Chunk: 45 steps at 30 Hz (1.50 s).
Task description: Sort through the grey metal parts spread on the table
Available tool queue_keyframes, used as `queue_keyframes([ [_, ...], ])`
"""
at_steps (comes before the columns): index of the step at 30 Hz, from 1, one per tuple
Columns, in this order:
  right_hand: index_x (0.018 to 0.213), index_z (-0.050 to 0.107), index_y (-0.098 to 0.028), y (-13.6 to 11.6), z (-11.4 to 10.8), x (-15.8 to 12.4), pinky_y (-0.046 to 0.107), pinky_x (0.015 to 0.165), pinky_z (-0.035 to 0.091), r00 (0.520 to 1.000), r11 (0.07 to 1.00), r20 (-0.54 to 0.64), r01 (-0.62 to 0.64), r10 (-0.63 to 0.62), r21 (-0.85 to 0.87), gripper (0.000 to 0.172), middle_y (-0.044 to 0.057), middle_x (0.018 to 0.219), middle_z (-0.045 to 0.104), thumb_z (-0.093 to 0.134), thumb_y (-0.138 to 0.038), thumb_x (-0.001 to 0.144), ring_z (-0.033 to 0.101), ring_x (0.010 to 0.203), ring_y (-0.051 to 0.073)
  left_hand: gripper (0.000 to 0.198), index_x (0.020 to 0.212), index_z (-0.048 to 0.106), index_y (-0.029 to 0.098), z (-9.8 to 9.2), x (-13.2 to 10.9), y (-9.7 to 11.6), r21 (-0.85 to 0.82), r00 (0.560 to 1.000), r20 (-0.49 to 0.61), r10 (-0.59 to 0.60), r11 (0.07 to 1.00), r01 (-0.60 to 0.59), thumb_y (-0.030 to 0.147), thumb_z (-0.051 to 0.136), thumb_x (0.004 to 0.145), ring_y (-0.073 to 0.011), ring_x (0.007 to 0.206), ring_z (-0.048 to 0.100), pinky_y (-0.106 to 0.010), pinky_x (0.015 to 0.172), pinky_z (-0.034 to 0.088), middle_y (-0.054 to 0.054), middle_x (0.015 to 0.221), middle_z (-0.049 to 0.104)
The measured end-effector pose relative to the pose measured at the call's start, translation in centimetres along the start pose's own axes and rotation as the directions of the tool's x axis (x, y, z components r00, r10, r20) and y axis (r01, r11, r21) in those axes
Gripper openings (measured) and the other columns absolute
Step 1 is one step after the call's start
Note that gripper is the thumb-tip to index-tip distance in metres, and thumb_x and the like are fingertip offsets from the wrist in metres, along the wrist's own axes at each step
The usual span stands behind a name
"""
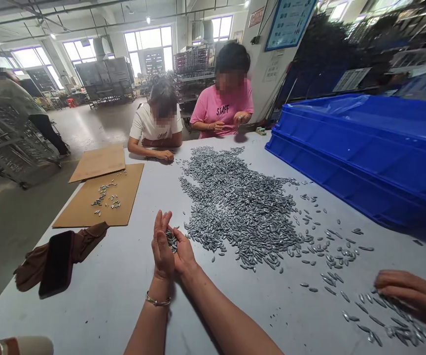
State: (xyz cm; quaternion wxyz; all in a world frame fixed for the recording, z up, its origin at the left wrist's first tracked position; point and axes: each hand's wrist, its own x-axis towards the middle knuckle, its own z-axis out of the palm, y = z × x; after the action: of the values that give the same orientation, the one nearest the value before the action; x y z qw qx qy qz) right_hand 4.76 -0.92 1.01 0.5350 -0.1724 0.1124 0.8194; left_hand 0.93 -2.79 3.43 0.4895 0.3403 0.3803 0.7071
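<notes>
My left hand (161, 246), a bracelet on its wrist, and my right hand (184, 252) are pressed together in a cup near the table's (117, 296) front middle. Between the palms sits a small handful of silver, seed-shaped metal pieces (171, 240). The left fingers stand upright; the right fingers curl round the handful. Just right of my hands begins a large flat pile of the same metal pieces (235, 202), spread across the middle of the grey table and thinning into scattered ones (331, 256) toward the right.
Stacked blue crates (368, 162) fill the table's right side. Two cardboard sheets (102, 192) lie at left, one bearing a few pieces. A dark phone (56, 264) rests on brown cloth. Two people sit across the table. Another person's hand (412, 296) sorts pieces at lower right.
</notes>
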Motion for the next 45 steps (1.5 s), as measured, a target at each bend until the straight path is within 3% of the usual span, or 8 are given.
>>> queue_keyframes([
  [4,0.102,0.069,-0.014,-0.2,-0.1,0.2,0.037,0.089,0.055,0.999,0.999,0.012,-0.030,0.030,0.026,0.024,0.006,0.093,0.075,0.051,-0.024,0.090,0.070,0.088,0.018,0.057,0.134,0.056,0.024,0.0,0.1,-0.1,0.073,0.977,0.037,0.209,0.975,-0.212,0.056,0.053,0.088,-0.0258,0.132,0.046,-0.037,0.109,0.034,-0.012,0.136,0.058],
  [11,0.108,0.064,-0.012,-1.1,0.0,0.1,0.037,0.085,0.057,0.997,0.989,0.043,-0.063,0.057,0.133,0.026,0.010,0.100,0.073,0.046,-0.022,0.093,0.067,0.104,0.020,0.046,0.123,0.059,0.020,-1.5,2.0,-0.4,0.104,0.895,-0.223,0.387,0.922,-0.372,0.050,0.042,0.093,-0.0243,0.119,0.056,-0.041,0.103,0.040,-0.014,0.129,0.058],
  [17,0.110,0.063,-0.013,-1.8,0.1,0.0,0.039,0.089,0.056,0.998,0.990,0.055,-0.036,0.029,0.137,0.026,0.010,0.103,0.072,0.048,-0.022,0.092,0.065,0.111,0.020,0.047,0.113,0.060,0.018,-3.3,3.8,-1.3,0.139,0.885,-0.402,0.237,0.970,-0.197,0.053,0.040,0.089,-0.0206,0.098,0.062,-0.037,0.086,0.046,-0.012,0.110,0.062],
  [23,0.111,0.063,-0.014,-2.1,-0.1,0.1,0.039,0.087,0.057,0.996,0.989,0.088,-0.047,0.035,0.140,0.026,0.008,0.105,0.072,0.049,-0.022,0.091,0.063,0.114,0.021,0.046,0.105,0.060,0.017,-3.1,3.9,-1.3,0.107,0.898,-0.433,0.081,0.994,-0.037,0.055,0.045,0.084,-0.0170,0.081,0.062,-0.033,0.077,0.046,-0.009,0.097,0.062],
  [29,0.096,0.063,-0.014,-2.4,-0.1,0.7,0.022,0.063,0.056,0.993,0.980,0.080,-0.099,0.087,0.170,0.015,0.006,0.085,0.070,0.052,-0.021,0.089,0.066,0.080,0.013,0.038,0.099,0.060,0.016,-2.6,4.1,-1.1,0.114,0.918,-0.394,-0.051,0.988,0.104,0.048,0.050,0.080,-0.0148,0.068,0.060,-0.029,0.063,0.045,-0.004,0.086,0.063],
  [32,0.087,0.058,-0.014,-3.0,-0.1,1.3,0.011,0.041,0.039,0.974,0.958,0.153,-0.197,0.167,0.210,0.014,0.003,0.074,0.062,0.050,-0.026,0.091,0.055,0.057,0.007,0.032,0.095,0.061,0.016,-2.4,4.5,-1.2,0.150,0.922,-0.385,-0.044,0.983,0.109,0.041,0.054,0.077,-0.0132,0.063,0.058,-0.026,0.058,0.043,-0.002,0.081,0.063],
  [36,0.079,0.050,-0.016,-3.6,0.2,1.3,0.008,0.033,0.019,0.957,0.960,0.190,-0.247,0.220,0.133,0.021,-0.002,0.066,0.051,0.050,-0.031,0.093,0.040,0.044,0.003,0.029,0.092,0.063,0.017,-2.6,4.8,-1.5,0.221,0.938,-0.347,0.002,0.972,0.079,0.040,0.055,0.076,-0.0131,0.060,0.058,-0.026,0.055,0.044,-0.001,0.078,0.064],
  [45,0.074,0.045,-0.017,-3.2,1.5,0.9,0.007,0.032,0.012,0.943,0.969,0.228,-0.247,0.241,-0.003,0.028,-0.006,0.060,0.046,0.048,-0.033,0.097,0.032,0.037,0.000,0.032,0.092,0.066,0.019,-4.2,5.2,-2.2,0.557,0.968,-0.244,0.065,0.826,0.085,0.044,0.050,0.079,-0.0188,0.066,0.062,-0.034,0.063,0.051,-0.003,0.080,0.067],
])
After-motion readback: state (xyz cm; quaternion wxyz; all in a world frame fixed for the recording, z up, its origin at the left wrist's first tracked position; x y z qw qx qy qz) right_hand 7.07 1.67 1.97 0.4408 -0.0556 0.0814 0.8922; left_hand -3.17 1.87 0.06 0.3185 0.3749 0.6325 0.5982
